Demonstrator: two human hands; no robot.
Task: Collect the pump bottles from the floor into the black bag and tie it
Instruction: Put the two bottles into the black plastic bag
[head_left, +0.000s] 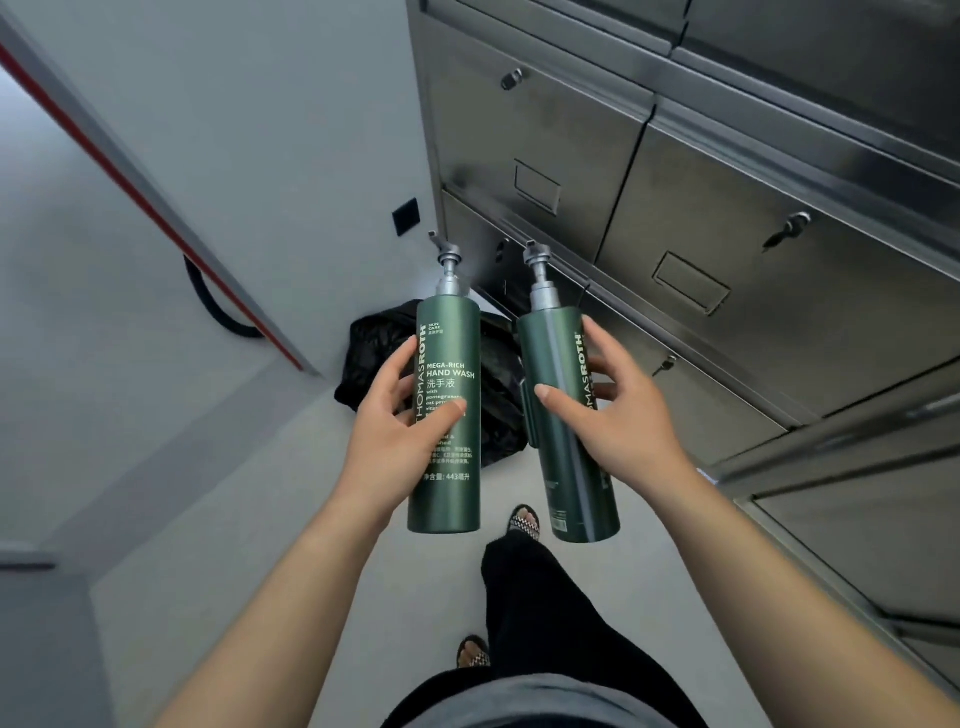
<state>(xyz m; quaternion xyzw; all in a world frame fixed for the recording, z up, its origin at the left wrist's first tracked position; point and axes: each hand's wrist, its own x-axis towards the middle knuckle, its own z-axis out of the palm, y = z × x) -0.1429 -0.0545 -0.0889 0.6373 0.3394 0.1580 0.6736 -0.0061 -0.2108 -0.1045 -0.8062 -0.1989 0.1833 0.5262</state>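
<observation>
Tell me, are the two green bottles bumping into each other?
Apart. The head view shows floor and black bag between the left bottle and right bottle.

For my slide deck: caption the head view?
Each hand, left and right, holds a green pump bottle above the black bag.

Both forearms are seen bare, with no sleeves, rings or watches on the left hand (400, 431) or right hand (618, 415). Loose black trousers (540, 613) and a grey top (519, 701) are worn, with black-and-white checked open-toed sandals (524, 522).
</observation>
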